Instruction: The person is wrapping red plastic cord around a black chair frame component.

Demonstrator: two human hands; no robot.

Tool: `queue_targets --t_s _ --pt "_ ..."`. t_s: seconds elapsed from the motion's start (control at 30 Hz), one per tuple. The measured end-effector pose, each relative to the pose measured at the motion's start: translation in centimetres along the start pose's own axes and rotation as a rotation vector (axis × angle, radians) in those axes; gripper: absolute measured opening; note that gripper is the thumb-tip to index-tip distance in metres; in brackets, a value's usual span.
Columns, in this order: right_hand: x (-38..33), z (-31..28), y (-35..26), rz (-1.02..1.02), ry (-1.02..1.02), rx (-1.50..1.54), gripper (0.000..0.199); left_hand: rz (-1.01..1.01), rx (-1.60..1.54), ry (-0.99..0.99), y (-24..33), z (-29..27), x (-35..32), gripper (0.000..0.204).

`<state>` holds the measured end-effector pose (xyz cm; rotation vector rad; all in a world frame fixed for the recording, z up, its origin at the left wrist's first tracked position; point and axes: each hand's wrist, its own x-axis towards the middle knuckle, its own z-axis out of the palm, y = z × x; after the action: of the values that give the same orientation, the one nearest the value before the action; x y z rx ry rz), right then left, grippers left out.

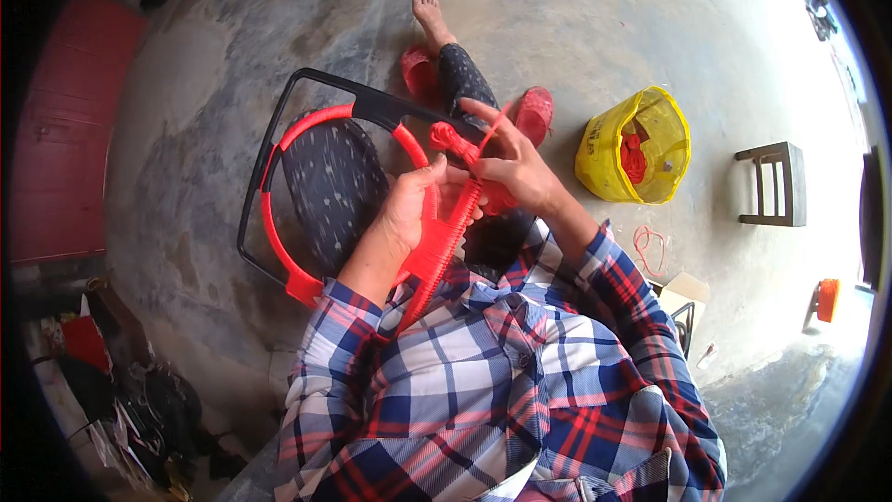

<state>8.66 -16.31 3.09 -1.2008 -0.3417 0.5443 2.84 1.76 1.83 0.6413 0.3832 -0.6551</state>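
A black frame (376,106) with a red ring (319,117) inside it leans across my lap. Red cord is wound tightly along the frame's near bar (452,234). My left hand (406,207) is closed around this bar close to the end of the winding, its thumb pointing up toward a small bundle of red cord (453,140). Beside the bundle, my right hand (522,170) pinches the red cord with thumb and fingers, and a loose strand rises by its raised index finger. Some fingertips of both hands are hidden behind the bar.
To the right stands a yellow bucket-like bag (604,153) with red cord inside. A dark stool (790,184) lies farther right. Red shoes (534,114) sit near my bare foot. An open cardboard box (683,290) is by my right elbow; assorted clutter (139,400) fills the lower left.
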Motion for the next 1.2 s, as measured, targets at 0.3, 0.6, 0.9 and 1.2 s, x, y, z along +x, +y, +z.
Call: queue_targets --t_s 0.3,0.6,0.9,1.2 --pt "0.8 -0.3 -2.8 -0.418 0.313 -0.269 0.026 0.019 0.025 0.022 0.2 0.4 0.0 0.052" --pt "-8.9 -7.5 -3.8 0.202 -0.031 -0.599 0.026 0.165 -0.099 0.044 1.6 -2.1 -1.1 0.055" --pt "-20.2 -12.8 2.6 0.112 0.482 0.461 0.014 0.197 -0.187 -0.084 1.7 -2.0 -1.5 0.034" --pt "-14.8 -15.9 7.1 0.385 0.844 0.135 0.020 0.154 -0.006 0.105 1.4 -1.3 -1.3 0.047"
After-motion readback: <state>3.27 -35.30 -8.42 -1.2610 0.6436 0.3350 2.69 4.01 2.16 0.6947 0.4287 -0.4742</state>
